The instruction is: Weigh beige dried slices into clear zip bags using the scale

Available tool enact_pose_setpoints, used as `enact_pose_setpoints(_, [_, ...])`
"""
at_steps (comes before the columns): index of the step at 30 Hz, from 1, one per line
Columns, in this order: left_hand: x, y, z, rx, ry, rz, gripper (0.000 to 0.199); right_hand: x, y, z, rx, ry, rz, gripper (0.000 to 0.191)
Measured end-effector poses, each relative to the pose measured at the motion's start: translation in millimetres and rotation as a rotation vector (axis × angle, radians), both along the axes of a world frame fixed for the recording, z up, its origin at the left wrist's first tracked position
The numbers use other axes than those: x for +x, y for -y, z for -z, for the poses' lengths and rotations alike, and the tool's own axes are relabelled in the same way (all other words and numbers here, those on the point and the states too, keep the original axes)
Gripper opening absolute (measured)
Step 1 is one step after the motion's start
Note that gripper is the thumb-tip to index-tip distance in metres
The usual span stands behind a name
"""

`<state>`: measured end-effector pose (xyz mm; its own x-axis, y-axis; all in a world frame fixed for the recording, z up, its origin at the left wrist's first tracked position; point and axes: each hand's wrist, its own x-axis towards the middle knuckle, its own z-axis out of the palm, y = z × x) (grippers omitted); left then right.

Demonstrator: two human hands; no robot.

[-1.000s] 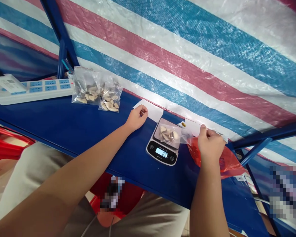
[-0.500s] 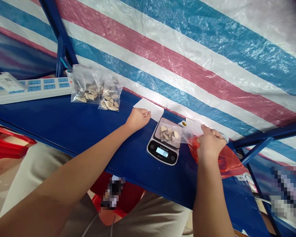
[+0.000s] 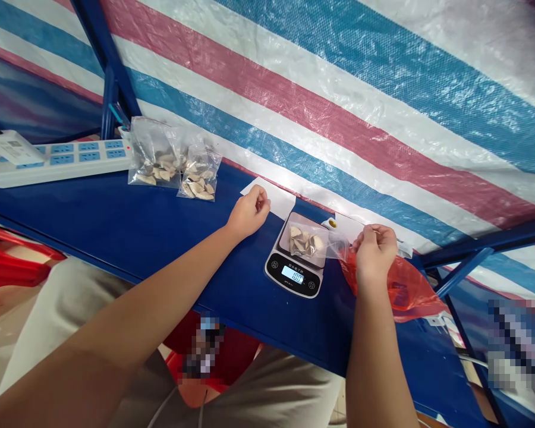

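A clear bag of pale, dry slices [image 3: 304,242] lies on the plate of a kitchen scale [image 3: 294,274], its loose end pointing right. The lit display seems to read 10.0. My left hand [image 3: 251,210] is over a white paper [image 3: 279,201] left of the scale, fingers curled together; whatever they hold, if anything, is hidden. My right hand [image 3: 377,246] is above a red plastic bag [image 3: 410,291], near the clear bag's open end. Its fingers are bent in a pinch, with their contents too small to make out.
Two filled clear bags [image 3: 157,163] stand at the back left beside a white power strip [image 3: 75,157]. A small roll [image 3: 332,224] sits behind the scale. Blue frame bars and a striped sheet [image 3: 294,107] border the blue table [image 3: 160,226].
My left hand has turned slightly, its fingers lifting. My right hand has shifted a little left and its fingers have turned toward the scale. The display changed from about 9.9 to 10.0.
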<state>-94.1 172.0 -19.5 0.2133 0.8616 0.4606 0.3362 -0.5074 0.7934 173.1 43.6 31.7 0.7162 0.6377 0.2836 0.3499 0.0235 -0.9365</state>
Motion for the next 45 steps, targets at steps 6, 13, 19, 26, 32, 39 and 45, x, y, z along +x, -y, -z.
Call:
enact_pose_setpoints(6, [-1.2,-3.3,4.6,-0.027,-0.008,0.069,0.011,-4.7,1.1,1.7,0.034,0.040,0.005,0.021])
enact_pose_setpoints(13, [-1.1,-2.6,2.2,-0.024,-0.017,0.098,0.016,-1.2,-0.5,4.0,0.032,0.042,0.003,0.018])
enact_pose_setpoints(19, [-1.9,-2.6,0.9,-0.034,-0.031,0.100,0.019,0.2,-0.8,3.4,-0.004,0.084,0.048,0.021])
enact_pose_setpoints(26, [-2.1,-2.7,-0.1,-0.036,-0.049,0.099,0.020,3.9,3.7,0.2,-0.099,0.182,0.104,0.024])
enact_pose_setpoints(32, [-0.7,-4.2,1.1,-0.043,-0.076,0.097,0.020,10.5,14.1,-7.0,-0.360,0.294,0.095,0.041])
enact_pose_setpoints(39, [2.3,-7.3,5.0,-0.069,-0.115,0.086,0.021,-21.8,12.3,-27.6,-0.262,0.321,-0.291,0.036])
enact_pose_setpoints(45, [3.0,-9.5,7.0,-0.107,-0.160,0.076,0.016,-111.8,-3.7,-124.8,-0.083,0.872,-0.611,0.020])
